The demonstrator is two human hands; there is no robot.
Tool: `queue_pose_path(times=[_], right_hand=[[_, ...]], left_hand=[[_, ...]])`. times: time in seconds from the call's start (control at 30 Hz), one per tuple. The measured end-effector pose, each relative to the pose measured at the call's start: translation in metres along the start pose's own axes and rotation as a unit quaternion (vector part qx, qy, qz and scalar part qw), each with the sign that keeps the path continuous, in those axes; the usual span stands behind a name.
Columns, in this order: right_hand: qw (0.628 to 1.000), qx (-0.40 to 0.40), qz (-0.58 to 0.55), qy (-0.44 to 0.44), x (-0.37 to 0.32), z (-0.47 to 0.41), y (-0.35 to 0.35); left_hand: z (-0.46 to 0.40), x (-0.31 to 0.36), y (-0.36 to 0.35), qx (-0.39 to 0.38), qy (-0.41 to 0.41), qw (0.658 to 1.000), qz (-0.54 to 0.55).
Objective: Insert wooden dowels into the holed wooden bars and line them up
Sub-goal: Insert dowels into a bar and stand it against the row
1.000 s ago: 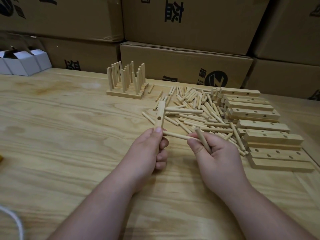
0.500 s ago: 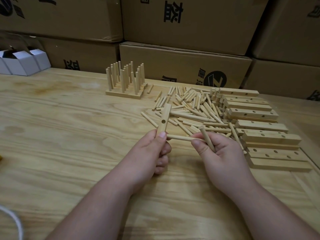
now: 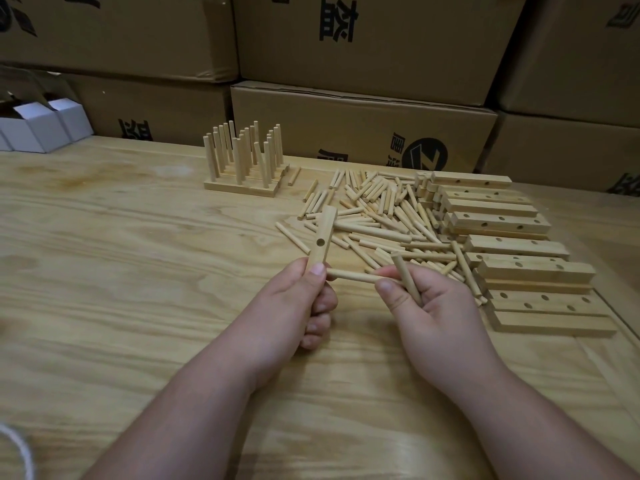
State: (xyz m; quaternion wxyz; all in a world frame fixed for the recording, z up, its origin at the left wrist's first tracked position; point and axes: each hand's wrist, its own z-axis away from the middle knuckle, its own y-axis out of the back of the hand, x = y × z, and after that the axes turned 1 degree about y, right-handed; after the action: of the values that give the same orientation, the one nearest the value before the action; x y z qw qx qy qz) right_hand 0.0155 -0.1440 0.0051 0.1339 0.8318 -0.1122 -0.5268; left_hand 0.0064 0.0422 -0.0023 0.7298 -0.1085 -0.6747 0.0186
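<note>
Left hand (image 3: 294, 299) gripping bar (image 3: 322, 242) upright, right hand (image 3: 426, 306) pinching dowel (image 3: 349, 276)

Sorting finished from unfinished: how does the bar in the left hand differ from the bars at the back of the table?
The held bar is lifted in the left hand; the back bars lie flat on the table. The held bar shows an empty hole and one dowel sideways; the back bars carry upright dowels. All are pale wood.
</note>
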Motion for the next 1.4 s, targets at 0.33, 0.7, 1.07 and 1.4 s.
queue_pose_path(times=[0.33, 0.7, 1.07, 1.4], right_hand=[[0.998, 0.046, -0.031, 0.033, 0.005, -0.003, -0.01], [0.991, -0.116, 0.044, 0.057, 0.006, 0.003, -0.02], [0.978, -0.114, 0.116, 0.128, 0.002, 0.002, -0.018], [0.978, -0.156, 0.072, 0.122, 0.001, 0.003, -0.016]], left_hand=[[-0.007, 0.0, -0.008, 0.1, -0.044, 0.992, 0.07], [-0.012, 0.004, -0.001, 0.095, -0.023, 0.975, 0.198], [-0.01, 0.0, -0.005, 0.053, -0.059, 0.992, 0.102], [-0.013, -0.011, -0.004, 0.035, -0.106, 0.993, 0.04]])
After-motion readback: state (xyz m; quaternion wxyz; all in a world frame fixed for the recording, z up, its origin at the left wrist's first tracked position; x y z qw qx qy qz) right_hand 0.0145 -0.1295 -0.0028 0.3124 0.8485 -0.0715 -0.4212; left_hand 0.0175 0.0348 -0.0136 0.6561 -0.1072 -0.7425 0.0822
